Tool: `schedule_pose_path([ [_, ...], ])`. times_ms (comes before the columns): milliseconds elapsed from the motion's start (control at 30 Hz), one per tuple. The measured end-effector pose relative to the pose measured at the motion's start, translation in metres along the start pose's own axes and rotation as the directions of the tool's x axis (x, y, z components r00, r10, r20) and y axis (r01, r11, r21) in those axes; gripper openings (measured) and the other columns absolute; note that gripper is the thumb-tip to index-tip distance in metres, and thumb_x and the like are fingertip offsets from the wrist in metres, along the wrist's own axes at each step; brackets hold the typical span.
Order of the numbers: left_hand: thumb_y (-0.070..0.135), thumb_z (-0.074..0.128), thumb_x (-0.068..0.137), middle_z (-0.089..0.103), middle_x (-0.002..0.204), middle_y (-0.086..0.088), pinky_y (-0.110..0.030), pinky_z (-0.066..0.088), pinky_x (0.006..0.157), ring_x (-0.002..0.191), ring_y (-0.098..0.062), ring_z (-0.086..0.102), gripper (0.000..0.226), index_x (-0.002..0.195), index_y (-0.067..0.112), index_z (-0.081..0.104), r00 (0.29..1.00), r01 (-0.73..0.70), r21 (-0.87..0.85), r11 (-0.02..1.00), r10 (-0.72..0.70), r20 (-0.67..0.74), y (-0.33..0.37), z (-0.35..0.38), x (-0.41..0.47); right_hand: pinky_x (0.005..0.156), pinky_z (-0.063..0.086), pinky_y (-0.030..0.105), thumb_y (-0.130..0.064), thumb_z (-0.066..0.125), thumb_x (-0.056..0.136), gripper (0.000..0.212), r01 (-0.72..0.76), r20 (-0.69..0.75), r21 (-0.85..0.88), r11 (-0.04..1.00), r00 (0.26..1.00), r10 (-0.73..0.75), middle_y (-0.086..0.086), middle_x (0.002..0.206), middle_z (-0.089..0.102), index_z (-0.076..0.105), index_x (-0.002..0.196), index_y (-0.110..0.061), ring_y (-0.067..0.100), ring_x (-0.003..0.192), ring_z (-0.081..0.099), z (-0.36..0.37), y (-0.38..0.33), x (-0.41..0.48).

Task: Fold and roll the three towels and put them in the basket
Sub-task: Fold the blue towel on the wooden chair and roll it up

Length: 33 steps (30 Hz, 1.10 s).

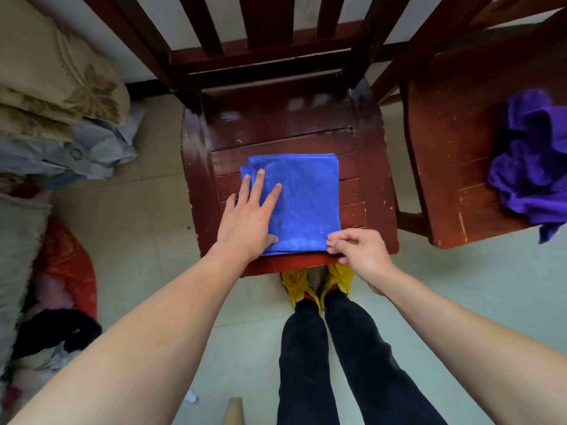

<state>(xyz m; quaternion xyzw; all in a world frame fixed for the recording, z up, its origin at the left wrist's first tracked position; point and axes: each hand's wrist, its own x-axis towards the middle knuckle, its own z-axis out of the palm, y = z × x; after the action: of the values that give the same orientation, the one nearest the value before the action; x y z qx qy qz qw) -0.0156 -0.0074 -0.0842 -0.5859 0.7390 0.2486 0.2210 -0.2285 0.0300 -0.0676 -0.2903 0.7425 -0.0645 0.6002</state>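
A blue towel [306, 204], folded into a flat square, lies on the seat of a dark red wooden chair [368, 167] in the middle of the head view. My left hand [248, 219] lies flat on the towel's left part with straight, spread fingers. At the near right corner of the towel, my right hand [356, 250] pinches the edge with curled fingers. A crumpled purple towel [530, 167] sits on a second wooden chair [451, 154] at the right. No basket is in view.
Folded bedding and cloths [55, 96] are piled at the left, with a red bundle [67, 265] and dark clothes [55, 335] on the floor below. My legs and yellow shoes [316, 283] stand just before the chair. Tiled floor lies between the chairs.
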Motion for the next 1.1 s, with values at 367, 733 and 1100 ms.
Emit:
schedule_pose_path([
  [367,0.046,0.069,0.079,-0.012,0.160,-0.013,-0.044,0.018,0.116,0.148,-0.033,-0.005,0.101,0.153,0.025,0.004,0.998,0.054,0.016,0.998,-0.054,0.014,0.014,-0.006,-0.003,0.075,0.045,0.034,-0.066,0.070,0.068,0.062,-0.010,-0.152,-0.522,0.853,0.985,-0.081,-0.009,0.100,0.061,0.051,0.113,-0.027,0.020,0.096,0.061,0.008,-0.024,0.017],
  [733,0.039,0.048,0.097,0.065,0.086,-0.011,-0.021,0.047,0.053,0.068,-0.018,0.062,0.028,0.104,0.013,0.053,0.861,0.428,-0.899,-0.096,-0.261,0.437,0.059,-0.057,0.059,0.065,0.042,0.036,-0.012,0.069,0.068,0.024,0.165,-0.156,-0.450,0.878,0.953,-0.260,0.003,0.084,0.061,0.054,0.086,-0.016,0.029,0.081,0.056,-0.057,-0.048,0.049],
  [1100,0.002,0.065,0.080,0.056,0.085,0.001,-0.028,0.050,0.057,0.081,-0.016,0.055,0.024,0.091,0.019,0.052,0.799,0.413,-0.907,-0.075,-0.448,0.401,0.040,-0.061,0.055,0.058,0.037,0.038,-0.026,0.071,0.067,0.035,0.384,0.207,-0.913,0.140,0.730,-0.651,0.007,0.095,0.057,0.062,0.097,-0.013,0.031,0.081,0.053,-0.046,-0.013,0.001],
])
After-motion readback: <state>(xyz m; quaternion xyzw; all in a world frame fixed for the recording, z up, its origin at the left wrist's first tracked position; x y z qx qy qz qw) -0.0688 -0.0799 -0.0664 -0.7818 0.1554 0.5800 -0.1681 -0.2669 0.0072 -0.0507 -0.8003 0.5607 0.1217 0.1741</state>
